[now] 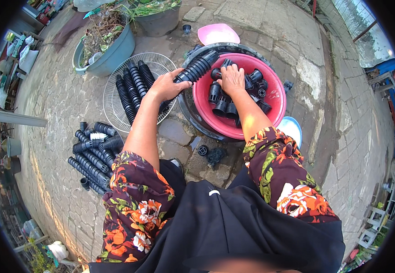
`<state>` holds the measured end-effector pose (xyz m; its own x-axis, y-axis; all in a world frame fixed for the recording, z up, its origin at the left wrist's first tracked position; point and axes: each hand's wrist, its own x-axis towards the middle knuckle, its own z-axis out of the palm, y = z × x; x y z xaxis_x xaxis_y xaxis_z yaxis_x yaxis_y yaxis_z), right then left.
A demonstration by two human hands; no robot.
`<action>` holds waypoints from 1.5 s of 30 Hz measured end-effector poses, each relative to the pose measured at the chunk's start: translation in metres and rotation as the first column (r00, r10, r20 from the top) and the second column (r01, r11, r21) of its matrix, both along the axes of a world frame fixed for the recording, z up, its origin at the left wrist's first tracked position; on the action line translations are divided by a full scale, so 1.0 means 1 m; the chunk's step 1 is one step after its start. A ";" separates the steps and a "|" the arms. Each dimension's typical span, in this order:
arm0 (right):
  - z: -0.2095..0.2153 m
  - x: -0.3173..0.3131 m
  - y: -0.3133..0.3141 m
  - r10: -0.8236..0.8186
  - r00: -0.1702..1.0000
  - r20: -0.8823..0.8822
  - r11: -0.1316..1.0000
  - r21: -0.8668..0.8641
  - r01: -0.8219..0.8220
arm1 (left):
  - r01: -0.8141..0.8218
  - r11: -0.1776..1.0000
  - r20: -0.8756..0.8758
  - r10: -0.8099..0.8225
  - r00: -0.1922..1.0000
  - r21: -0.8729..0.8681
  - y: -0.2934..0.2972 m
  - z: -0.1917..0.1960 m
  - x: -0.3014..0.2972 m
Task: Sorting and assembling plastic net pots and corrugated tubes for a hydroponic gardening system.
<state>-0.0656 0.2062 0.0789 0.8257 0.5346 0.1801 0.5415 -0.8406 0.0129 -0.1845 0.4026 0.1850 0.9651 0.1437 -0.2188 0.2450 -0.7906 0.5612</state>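
My left hand (168,86) is wrapped round the lower end of a stack of nested black net pots (196,68), tilted up to the right over the rim of a red basin (277,109). In the basin lie several loose black net pots (220,105), some on their sides, with slotted bottoms showing. My right hand (233,79) reaches in among them, its fingers curled down onto a pot; the fingertips are partly hidden. Left of the basin, a round white wire basket (111,102) holds several long stacks of the same pots (136,79).
The basin rests on a large dark round tub (186,107). A heap of stacked pots (93,157) lies on the paving at left. Nearby are a pink basin (218,34), a blue-white bowl (292,129), a dark scrubber (216,156), a loose pot (203,150) and a blue-green planter (115,54).
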 end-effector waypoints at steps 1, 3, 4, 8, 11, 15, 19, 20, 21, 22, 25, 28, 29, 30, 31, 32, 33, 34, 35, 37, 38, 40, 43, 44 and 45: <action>-0.001 -0.001 0.000 -0.012 1.000 -0.011 1.000 -0.007 0.012 | -0.004 1.000 -0.008 0.004 1.000 0.004 0.001 -0.001 0.000; -0.002 0.001 -0.001 -0.026 1.000 -0.008 1.000 0.009 0.027 | -0.004 1.000 -0.019 0.004 1.000 0.019 0.000 -0.002 0.000; 0.002 0.002 -0.001 -0.040 0.999 -0.005 0.999 0.025 0.040 | -0.005 0.999 -0.030 0.007 1.000 0.036 0.000 -0.003 0.000; 0.029 0.021 -0.005 -0.164 0.886 -0.433 0.854 0.387 0.347 | 0.025 0.997 -0.031 -0.023 0.999 0.072 0.003 -0.007 0.001; 0.029 0.047 -0.022 0.046 0.835 -0.548 0.634 0.663 0.399 | 0.046 0.994 -0.021 -0.044 0.999 0.102 0.003 -0.008 0.002; 0.035 0.053 -0.027 0.188 0.784 -0.591 0.452 0.761 0.465 | 0.060 0.995 -0.043 -0.057 0.997 0.075 0.001 -0.011 0.005; 0.043 0.053 -0.031 -0.036 0.807 -0.589 0.349 0.749 0.563 | 0.073 0.995 -0.018 -0.072 0.997 0.065 -0.001 -0.010 0.006; 0.043 0.055 -0.034 -0.037 0.807 -0.589 0.347 0.750 0.563 | 0.074 0.995 -0.022 -0.072 0.997 0.072 -0.003 -0.010 0.006; 0.044 0.058 -0.038 0.093 0.765 -0.637 0.270 0.756 0.596 | 0.076 0.994 -0.022 -0.075 0.997 0.074 -0.003 -0.010 0.007; 0.046 0.056 -0.038 0.229 0.713 -0.663 0.197 0.749 0.633 | 0.079 0.995 -0.019 -0.078 0.997 0.068 -0.002 -0.012 0.007; 0.051 0.049 -0.031 0.395 0.661 -0.638 0.324 0.770 0.550 | 0.079 0.997 -0.018 -0.079 0.997 0.011 0.000 -0.015 0.006; 0.051 0.050 -0.020 0.488 0.607 -0.627 0.312 0.775 0.550 | 0.046 0.989 -0.041 -0.052 0.998 -0.142 -0.006 -0.011 0.008; 0.050 0.051 -0.017 0.515 0.595 -0.618 0.303 0.780 0.548 | 0.011 0.971 -0.066 -0.028 0.997 -0.241 -0.008 -0.009 0.008; 0.050 0.050 -0.019 0.545 0.564 -0.621 0.335 0.778 0.532 | 0.004 0.971 -0.076 -0.023 0.997 -0.240 -0.006 -0.013 0.010; 0.049 0.052 -0.021 0.548 0.561 -0.620 0.337 0.778 0.530 | -0.001 0.971 -0.076 -0.018 0.997 -0.239 -0.003 -0.013 0.009; 0.048 0.053 -0.025 0.529 0.534 -0.660 0.325 0.739 0.590 | 0.033 0.984 -0.030 -0.038 0.999 -0.174 -0.001 -0.011 0.008; 0.047 0.055 -0.027 0.511 0.503 -0.698 0.313 0.695 0.647 | 0.062 0.992 0.014 -0.061 0.998 -0.107 0.001 -0.011 0.006; 0.042 0.054 -0.025 0.514 0.499 -0.697 0.315 0.695 0.646 | 0.023 0.996 0.022 -0.021 1.000 -0.084 0.002 -0.013 0.006; 0.030 0.051 -0.027 0.222 0.677 -0.701 0.520 0.673 0.526 | 0.025 0.996 0.022 -0.023 0.999 -0.084 0.000 -0.013 0.008; 0.013 0.044 -0.028 -0.270 0.907 -0.323 0.847 0.368 0.383 | 0.005 0.997 0.034 -0.002 0.999 -0.074 -0.003 -0.009 0.008; 0.010 0.043 -0.028 -0.263 0.875 -0.405 0.875 0.282 0.394 | 0.003 0.999 0.030 -0.002 1.000 -0.050 -0.003 -0.007 0.008; 0.011 0.040 -0.023 -0.257 0.863 -0.435 0.900 0.218 0.378 | -0.001 0.999 0.029 0.002 1.000 -0.044 -0.001 -0.007 0.007; 0.021 0.039 -0.019 -0.243 0.814 -0.527 0.936 0.093 0.340 | -0.001 0.999 0.025 0.001 1.000 -0.035 0.002 -0.005 0.003; 0.017 0.041 -0.019 -0.234 0.847 -0.477 0.940 0.111 0.322 | -0.010 0.999 0.020 0.011 1.000 -0.046 0.001 -0.005 0.003; 0.015 0.042 -0.019 -0.223 0.877 -0.425 0.945 0.128 0.302 | -0.021 0.998 0.015 0.021 1.000 -0.056 0.000 -0.004 0.004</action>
